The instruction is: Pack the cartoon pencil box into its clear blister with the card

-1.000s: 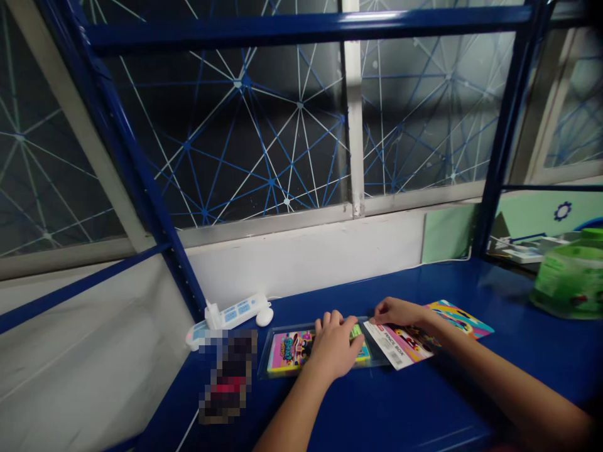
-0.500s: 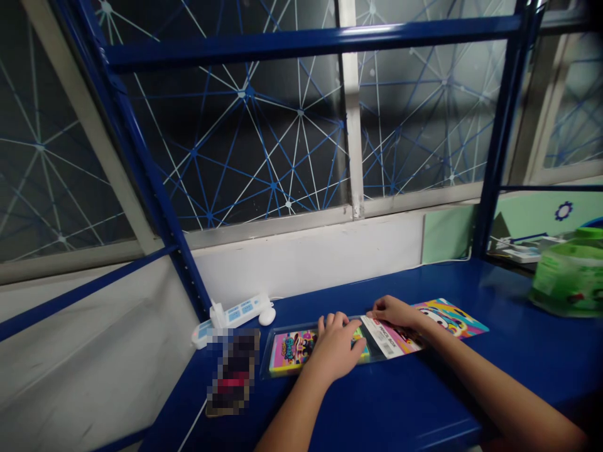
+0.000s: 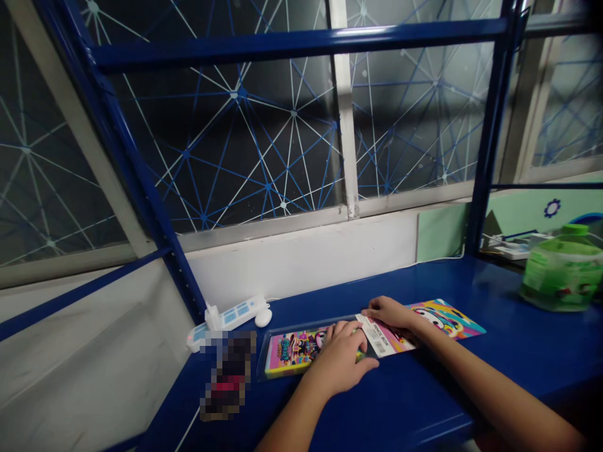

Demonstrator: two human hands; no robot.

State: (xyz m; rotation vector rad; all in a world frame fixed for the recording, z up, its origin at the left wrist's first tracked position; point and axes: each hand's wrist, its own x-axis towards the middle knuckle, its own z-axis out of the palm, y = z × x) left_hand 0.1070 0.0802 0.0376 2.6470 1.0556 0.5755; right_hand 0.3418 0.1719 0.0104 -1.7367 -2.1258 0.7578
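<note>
A pink and yellow pencil box (image 3: 289,351) with cartoon print lies in a clear plastic tray (image 3: 262,370) on the blue table. My left hand (image 3: 342,355) covers its right end, fingers bent over it and thumb apart toward the near side. Partly under my right forearm is a printed cardboard sleeve (image 3: 452,319) whose white label strip reads "PENCIL BOX". My right hand (image 3: 389,312) is closed, its fingertips at the far edge of that strip, where it meets the tray. What lies under both palms is hidden.
To the left lie a blurred-out phone-like object (image 3: 230,373) with a white cable and a white power strip (image 3: 235,315) holding plugs. A green-capped bottle (image 3: 563,270) stands at the right. Blue metal posts (image 3: 490,138) frame the windows behind.
My left hand has slid slightly right along the pencil box and its spread fingers have curled. My right hand stays at the sleeve's edge. The whole view has shifted a little.
</note>
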